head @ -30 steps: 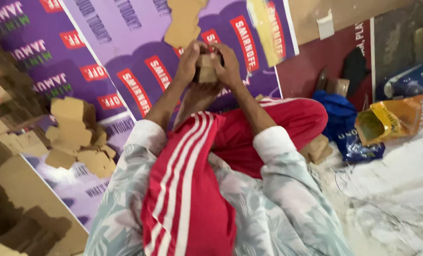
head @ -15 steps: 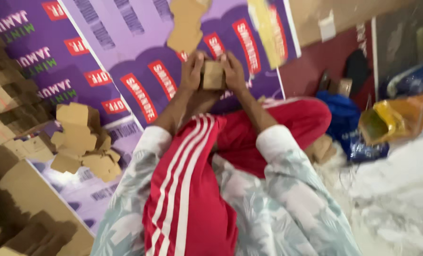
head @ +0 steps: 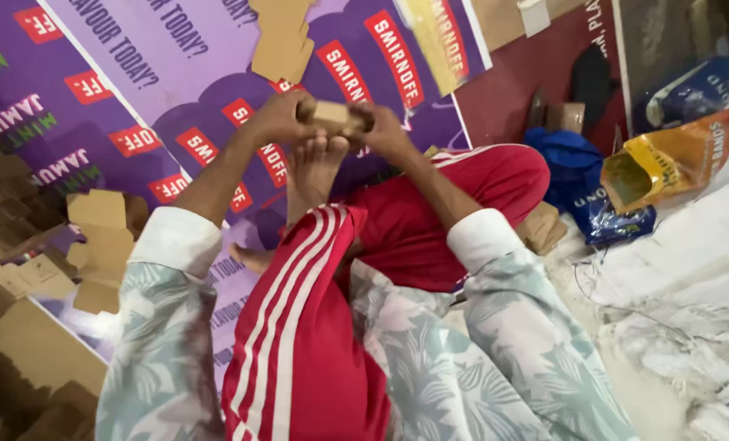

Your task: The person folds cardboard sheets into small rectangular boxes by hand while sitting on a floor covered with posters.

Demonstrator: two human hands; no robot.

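Both hands grip one small brown cardboard box [head: 332, 114] held above the bare foot: left hand [head: 278, 118] closed on its left end, right hand [head: 385, 131] closed on its right. Keep the thumbs on the flap edges and press evenly so the folds stay square. Flat die-cut cardboard blanks [head: 99, 245] lie on purple printed sheets [head: 135, 73] covering the floor; an orange bag [head: 666, 159] sits at right.

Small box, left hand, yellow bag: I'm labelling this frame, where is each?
small box [head: 332, 114], head view, its top face.
left hand [head: 276, 118], head view, its back.
yellow bag [head: 666, 159], head view, its side.
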